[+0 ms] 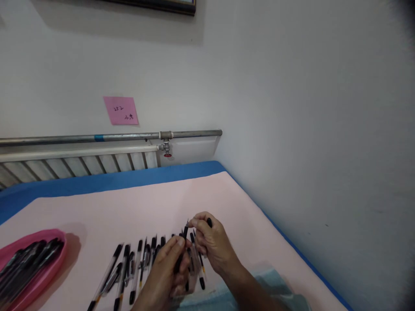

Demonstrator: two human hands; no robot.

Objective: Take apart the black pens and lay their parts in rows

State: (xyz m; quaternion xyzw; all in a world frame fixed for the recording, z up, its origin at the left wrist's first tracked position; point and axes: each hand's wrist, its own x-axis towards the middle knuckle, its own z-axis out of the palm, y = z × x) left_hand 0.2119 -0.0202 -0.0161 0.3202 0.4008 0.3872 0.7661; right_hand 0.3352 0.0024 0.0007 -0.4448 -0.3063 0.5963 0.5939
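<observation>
My left hand (170, 268) is closed around a pen (186, 231) with a black grip, its metal tip pointing up. At that tip, the thumb and forefinger of my right hand (209, 239) are pinched together; whether anything small is between them is hidden. A black, round-ended piece that looks like a pen cap (209, 222) sticks out from my right fingers. Under and left of my hands, several clear-barrelled pens (135, 268) with black ends lie in a loose row, among clipped black caps (113, 276). My hands cover part of the row.
A pink basin (61, 255) with several dark pen parts (29, 263) stands at the left. The pink table cover (129, 207) lies over a blue one (113, 179). Behind are a radiator (81, 165) and a pipe (129, 137); a wall (308, 129) rises on the right.
</observation>
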